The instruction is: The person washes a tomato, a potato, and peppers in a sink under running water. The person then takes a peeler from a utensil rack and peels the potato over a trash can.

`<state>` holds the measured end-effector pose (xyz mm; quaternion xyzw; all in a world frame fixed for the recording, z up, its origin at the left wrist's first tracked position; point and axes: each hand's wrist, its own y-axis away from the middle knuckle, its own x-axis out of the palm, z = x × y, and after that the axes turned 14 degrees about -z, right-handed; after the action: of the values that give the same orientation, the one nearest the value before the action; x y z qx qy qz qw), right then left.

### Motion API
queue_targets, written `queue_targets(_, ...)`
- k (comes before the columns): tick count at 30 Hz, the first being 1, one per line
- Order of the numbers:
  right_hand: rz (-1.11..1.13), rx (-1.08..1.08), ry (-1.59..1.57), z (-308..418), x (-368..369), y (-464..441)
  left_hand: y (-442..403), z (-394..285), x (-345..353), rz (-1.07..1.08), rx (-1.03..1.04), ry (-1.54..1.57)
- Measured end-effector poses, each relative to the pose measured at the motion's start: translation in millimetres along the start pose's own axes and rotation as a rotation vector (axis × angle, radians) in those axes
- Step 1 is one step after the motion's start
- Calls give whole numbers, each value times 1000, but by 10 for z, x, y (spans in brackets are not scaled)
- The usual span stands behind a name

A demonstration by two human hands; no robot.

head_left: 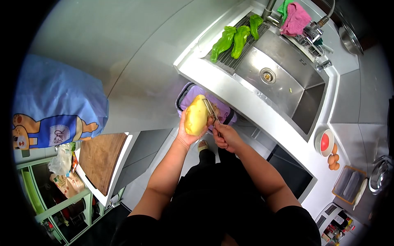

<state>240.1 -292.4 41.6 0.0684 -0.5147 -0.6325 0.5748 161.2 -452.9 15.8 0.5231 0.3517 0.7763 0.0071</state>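
Observation:
A large peeled-looking yellow potato [196, 116] rests in my left hand [184, 133], whose fingers curl around its lower side. My right hand [228, 137] is closed on the handle of a metal peeler [210, 109]. The peeler's head lies against or very near the potato's upper right side; I cannot tell if the blade touches. Below both hands is a bin [180, 95] lined with a purple bag [198, 91], with some scraps partly visible inside. The potato and my hands hide much of the bin.
Right of the bin runs the white counter edge [221, 84]. Green peppers [240, 41] lie on a rack across the steel sink [283, 88]. A bowl with a red item [324, 142] and several eggs [333, 158] stand farther right. A wooden board [102, 160] is at left.

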Motion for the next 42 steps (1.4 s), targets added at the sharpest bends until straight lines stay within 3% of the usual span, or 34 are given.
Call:
queue_targets(2,0,-15,14,2,16,-6,7,15,45,-50,17,-133)
queue_targets(5,-47,-62,59,-32,10,-21,31,63,126,-118,49,-88)
queue_targets(8,-201,-217,152,-71,-25,-50,-1,23,22,-132,70,-119)
queue_targets(10,-525,-615,302,-104,-106,-99,14,15,37,-134,88,-129)
queue_targets(11,-525,-615,302,-93,-167,-115,22,12,45,-135,104,-140)
queue_targets(14,-677,-636,788,-44,-439,-222,10,-47,83,-228,236,-388)
queue_targets(18,-585,-826,915,35,-241,73,3,-23,113,-297,293,-465)
queue_targets(20,-531,-1060,1187,74,-133,115,-1,21,123,-373,348,-501)
queue_targets(26,-478,-1163,1353,115,-154,-86,88,121,168,-278,283,-484)
queue_targets(29,-475,-1239,1359,112,-181,-188,54,42,10,-353,284,-511)
queue_targets(33,-497,-1097,1445,174,-187,-309,152,-9,-85,-371,328,-610)
queue_targets(35,-596,-857,1489,251,-220,-359,250,5,-102,-381,229,-662)
queue_targets(39,-595,-841,1465,-116,-741,-866,226,6,-60,-335,304,-651)
queue_targets(41,-518,-638,1322,-262,-862,-953,151,-78,-127,-327,340,-599)
queue_targets(42,-515,-636,1326,-255,-791,-869,153,-82,-116,-327,341,-595)
